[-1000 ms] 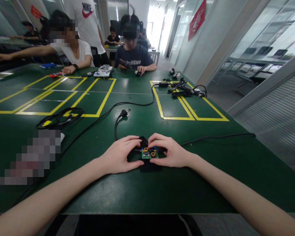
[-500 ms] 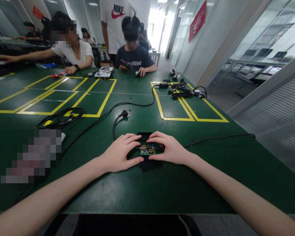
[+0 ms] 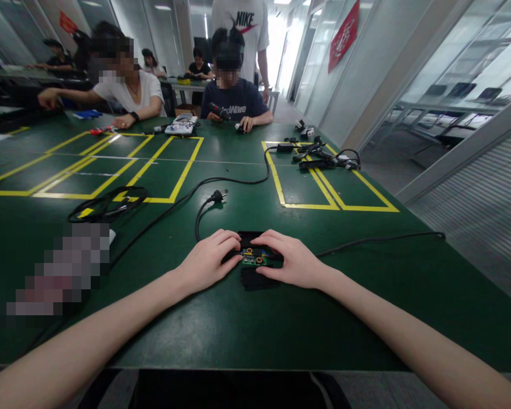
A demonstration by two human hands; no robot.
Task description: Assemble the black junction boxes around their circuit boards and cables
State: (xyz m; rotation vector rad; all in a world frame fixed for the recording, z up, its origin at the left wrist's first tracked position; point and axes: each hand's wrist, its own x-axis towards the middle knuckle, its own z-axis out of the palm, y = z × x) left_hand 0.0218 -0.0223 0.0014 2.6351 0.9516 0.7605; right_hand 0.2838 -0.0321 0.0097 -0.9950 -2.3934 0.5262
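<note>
A green circuit board (image 3: 255, 261) with copper coils and small blue parts lies between my two hands, directly ahead of me. My left hand (image 3: 208, 257) grips its left end, the thumb at the near edge and the fingers bent over the far side. My right hand (image 3: 296, 258) curls around the right end, partly hiding it. Just beyond the board is one black plastic casing half (image 3: 250, 236); another flat black piece (image 3: 255, 279) lies on the near side, under my right thumb. Black cables run out to either side of my hands.
On the green table (image 3: 221, 335) a plug (image 3: 217, 196) on a short cord lies ahead. A coiled cable (image 3: 106, 204) and a blurred-out item (image 3: 63, 267) are at left. Black adapters and cables (image 3: 323, 156) lie at far right. Other people sit across the table.
The board has tipped flatter, away from me. My left thumb has moved up to its left edge. A standing person behind has shifted right, and the co-worker at left has drawn an arm in.
</note>
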